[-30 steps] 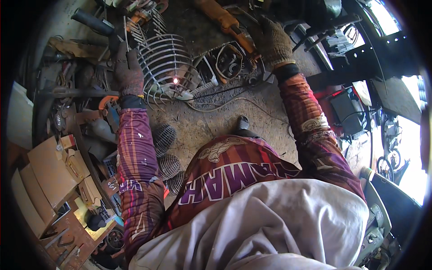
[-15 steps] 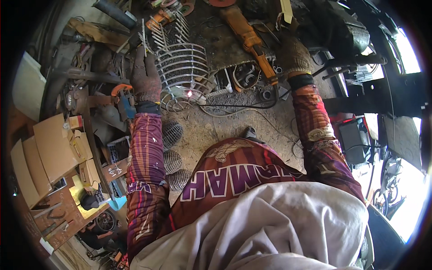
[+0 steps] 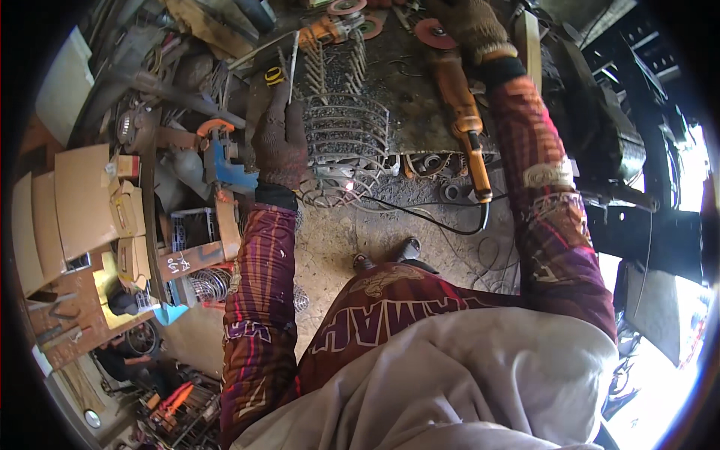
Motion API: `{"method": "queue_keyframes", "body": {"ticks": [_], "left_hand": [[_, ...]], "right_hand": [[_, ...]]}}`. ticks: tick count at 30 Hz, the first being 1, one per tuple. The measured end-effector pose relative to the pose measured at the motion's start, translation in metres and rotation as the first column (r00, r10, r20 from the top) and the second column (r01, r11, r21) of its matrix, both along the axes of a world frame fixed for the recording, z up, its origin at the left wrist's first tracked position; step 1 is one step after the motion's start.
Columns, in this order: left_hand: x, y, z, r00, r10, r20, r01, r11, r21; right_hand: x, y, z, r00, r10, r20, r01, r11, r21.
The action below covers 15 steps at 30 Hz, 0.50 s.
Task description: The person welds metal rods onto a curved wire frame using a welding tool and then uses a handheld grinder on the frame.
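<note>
My left hand (image 3: pixel 282 146), in a brown knit glove, is at the left side of a cage-like frame of curved metal rods (image 3: pixel 346 135). A thin pale rod (image 3: pixel 293 64) stands up from its closed fingers. My right hand (image 3: pixel 480 34), in a similar glove, reaches to the far edge of the bench, beside the disc of a long orange angle grinder (image 3: pixel 459 101). Its fingers are dark and blurred, so I cannot tell what they touch. A second orange grinder (image 3: pixel 324 31) lies beyond the rod frame. A yellow tape measure (image 3: pixel 274 76) lies by my left fingertips.
A blue and orange clamp-like tool (image 3: pixel 225 161) sits left of my left hand. Rings and metal parts (image 3: pixel 429 163) lie along the bench's near edge, with a black cable (image 3: pixel 435 219) hanging below. Cardboard boxes (image 3: pixel 82 199) stand at the left. A long bar (image 3: pixel 528 52) lies right of my right hand.
The view has shifted, so the bench things appear lower and further right. My right hand has moved farther away toward the grinder's disc. My left hand stays beside the rod frame with the thin rod.
</note>
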<state>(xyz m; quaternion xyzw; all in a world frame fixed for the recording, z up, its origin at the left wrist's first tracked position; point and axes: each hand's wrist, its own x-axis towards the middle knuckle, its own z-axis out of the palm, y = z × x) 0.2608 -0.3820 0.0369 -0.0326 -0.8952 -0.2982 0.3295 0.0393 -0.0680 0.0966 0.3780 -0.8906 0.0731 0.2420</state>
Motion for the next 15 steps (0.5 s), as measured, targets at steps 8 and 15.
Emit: {"method": "queue_keyframes", "body": {"ticks": [8,15], "left_hand": [[0.004,-0.001,0.003,0.997,0.038,0.062,-0.043,0.995,0.088],[0.007,0.004,0.018,0.990,-0.006,0.142,-0.018,0.986,0.166]], "right_hand": [[-0.010,-0.048,0.014,0.967,-0.157,0.199,0.042,0.875,0.483],[-0.082,-0.020,-0.046,0.976,-0.151,0.157,0.148,0.989,0.031]]}}
